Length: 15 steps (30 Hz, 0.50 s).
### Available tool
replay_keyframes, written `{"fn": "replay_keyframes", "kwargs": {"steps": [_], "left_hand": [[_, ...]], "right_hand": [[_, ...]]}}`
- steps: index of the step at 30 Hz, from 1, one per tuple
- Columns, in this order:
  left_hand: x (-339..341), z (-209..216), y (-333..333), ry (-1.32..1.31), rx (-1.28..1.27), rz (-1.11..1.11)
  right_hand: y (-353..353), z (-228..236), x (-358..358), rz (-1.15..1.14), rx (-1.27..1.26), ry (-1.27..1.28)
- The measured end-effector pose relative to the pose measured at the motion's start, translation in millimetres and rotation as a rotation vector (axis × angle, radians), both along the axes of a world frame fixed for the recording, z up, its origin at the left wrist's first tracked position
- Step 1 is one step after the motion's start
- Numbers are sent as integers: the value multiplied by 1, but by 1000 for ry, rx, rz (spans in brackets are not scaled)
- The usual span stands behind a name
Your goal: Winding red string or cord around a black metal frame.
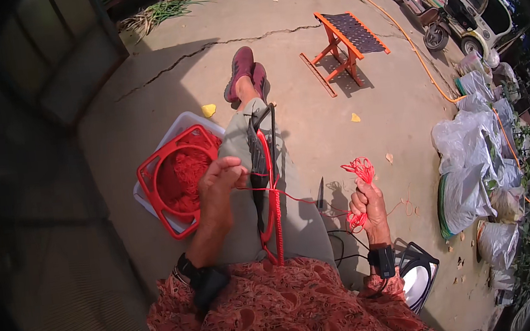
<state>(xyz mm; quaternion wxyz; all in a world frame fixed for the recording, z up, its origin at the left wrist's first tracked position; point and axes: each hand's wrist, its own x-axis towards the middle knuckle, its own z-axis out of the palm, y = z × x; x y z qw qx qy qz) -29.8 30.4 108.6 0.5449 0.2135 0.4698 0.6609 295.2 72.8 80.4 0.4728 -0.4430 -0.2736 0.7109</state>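
Note:
A narrow frame with black (272,123) and red bars lies across my lap, with red cord wound (278,225) in tight turns along one side. Left of it, my left hand (217,185) is closed in a pinch on the red cord, which passes through the frame. A thin strand (297,199) of the same cord stretches across my legs to the right. My right hand (368,203) grips a looped bundle of red cord (361,168), whose loops stick out above and below the fist.
On my left, a red plastic rack (150,182) holding tangled red cord (189,172) sits on a white tub (189,118). A dark pointed blade (320,193) shows by my right leg. Ahead stands an orange stool (354,32); plastic bags (465,138) line the right side.

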Motion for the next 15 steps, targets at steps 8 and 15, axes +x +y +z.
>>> {"fn": "replay_keyframes", "kwargs": {"steps": [8, 15], "left_hand": [[1, -64, -41, 109, -285, -101], [31, -55, -30, -470, -158, -379]], "right_hand": [[-31, 26, -103, 380, -85, 42], [-40, 25, -95, 460, -109, -157]]}}
